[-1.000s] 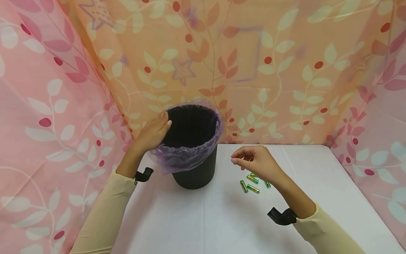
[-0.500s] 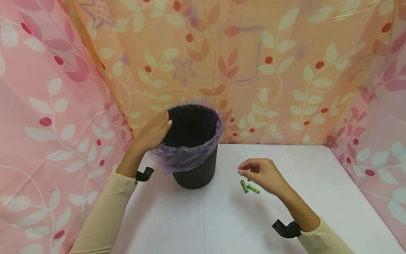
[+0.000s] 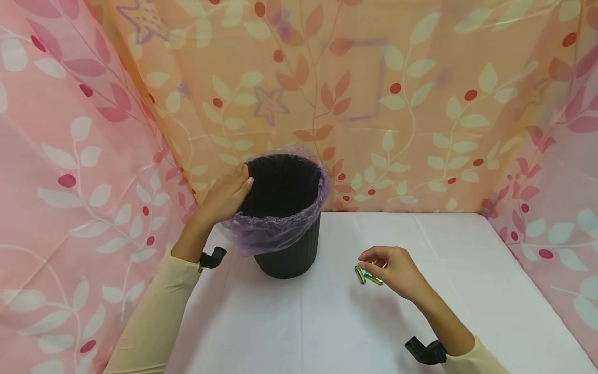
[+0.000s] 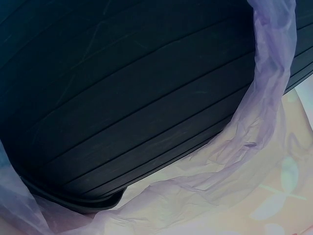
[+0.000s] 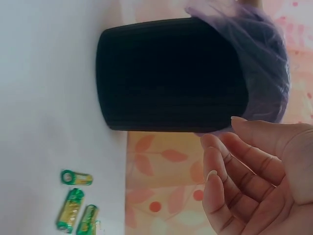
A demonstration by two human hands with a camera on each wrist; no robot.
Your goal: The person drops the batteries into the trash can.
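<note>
A black ribbed bin [image 3: 299, 257] stands upright, its rim draped with a thin purple plastic bag [image 3: 268, 236]. My left hand [image 3: 225, 195] rests on the left side of the rim, over the bag; the left wrist view shows the inner wall [image 4: 146, 98] but no fingers. Lower down, my right hand [image 3: 392, 270] hovers near green-and-gold batteries [image 3: 359, 275] on the table. Its fingers are loosely bent, with nothing between them in the right wrist view. Several batteries [image 5: 71, 210] lie close together there, partly hidden behind the hand in the head view.
White cloth covers the table [image 3: 261, 322]. Behind it hangs an orange leaf-patterned curtain [image 3: 364, 145], with pink curtains [image 3: 93, 208] at both sides. A black mount piece [image 3: 214, 257] sits on the left wrist and another mount piece [image 3: 425, 350] on the right.
My right hand has moved down and slightly right, nearer the batteries, and covers more of them in the head view. The left hand and the bin have stayed put.
</note>
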